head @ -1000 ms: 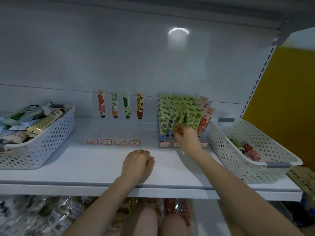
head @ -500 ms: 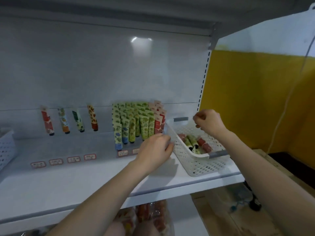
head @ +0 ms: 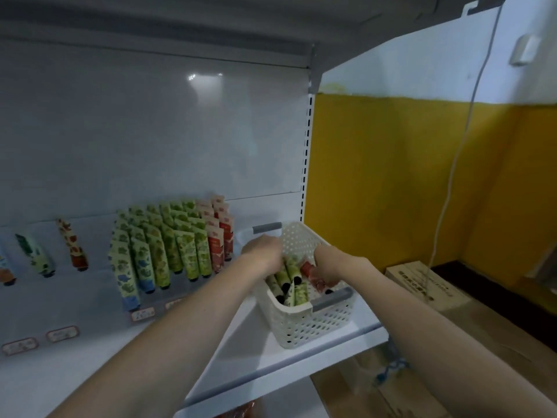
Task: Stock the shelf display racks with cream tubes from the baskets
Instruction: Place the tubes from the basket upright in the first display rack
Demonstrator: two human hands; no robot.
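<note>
A white perforated basket [head: 304, 324] with grey handles stands at the right end of the shelf [head: 271, 366]. Green cream tubes [head: 289, 282] and red cream tubes [head: 315, 280] lie inside it. My left hand [head: 263, 251] reaches in from the left, its fingers curled down onto the tops of the green tubes. Over the red tubes my right hand [head: 327, 262] is curled, with its fingertips hidden. Left of the basket, the display rack [head: 168, 251] holds several rows of upright green tubes, and a red row [head: 220, 236] next to the basket.
Single sample tubes [head: 72, 245] lean against the back panel further left, with price labels [head: 61, 333] in front of them. A cardboard box [head: 422, 285] sits on the floor by the yellow wall at the right. A white cable [head: 452, 176] hangs down that wall.
My view has swung right. My right hand left the rack and my left hand left the shelf; both passed the basket's rim and now reach down among the tubes inside.
</note>
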